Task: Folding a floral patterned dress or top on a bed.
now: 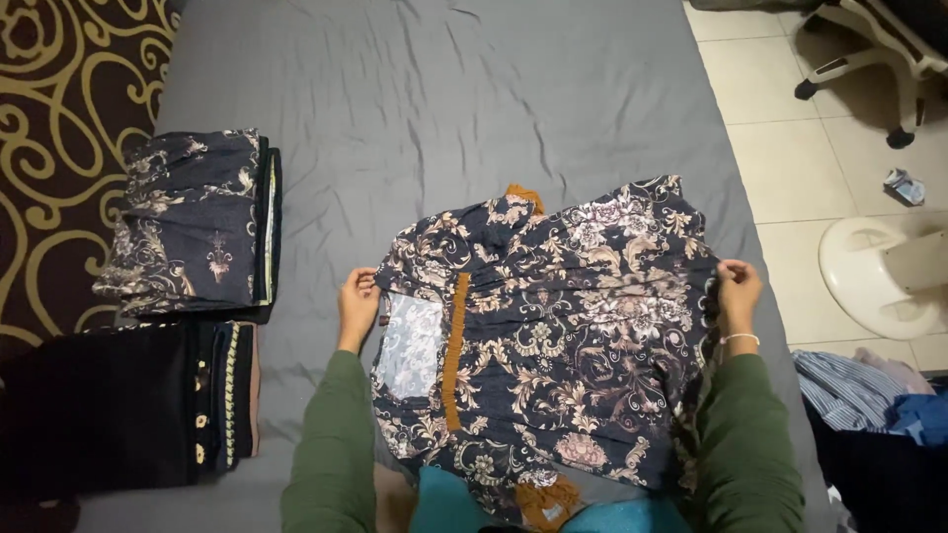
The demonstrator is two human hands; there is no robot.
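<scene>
Head view, left to right: dark brown carpet with gold swirl pattern (59,118) at the far left edge, then the grey bedsheet (444,89) covering the bed. On the sheet's left side sits a folded stack of navy floral clothes (193,222), and just below it, touching or nearly so, a folded black garment with gold embroidered trim (138,405). Your left hand (357,301) pinches the left edge of the navy floral-print garment with orange trim (563,326), fingers closed on the cloth. That garment lies spread mid-sheet, right in front of you, wrinkled, lower hem hanging toward your lap. Your right hand (738,291) pinches its right edge the same way, thumb and fingers pressed on the fabric. It looks like thin, soft, light cloth: it'll drape and bunch, no stiffness, nothing fragile, probably a bit slippery on the smooth sheet. Best hold judged from here: side seams or edges, both hands level, so it stays flat. Further right, white tiled floor (780,158), a white plastic stool (879,276), the wheeled base of a chair (869,59), and a pile of striped and blue clothes (869,395).
</scene>
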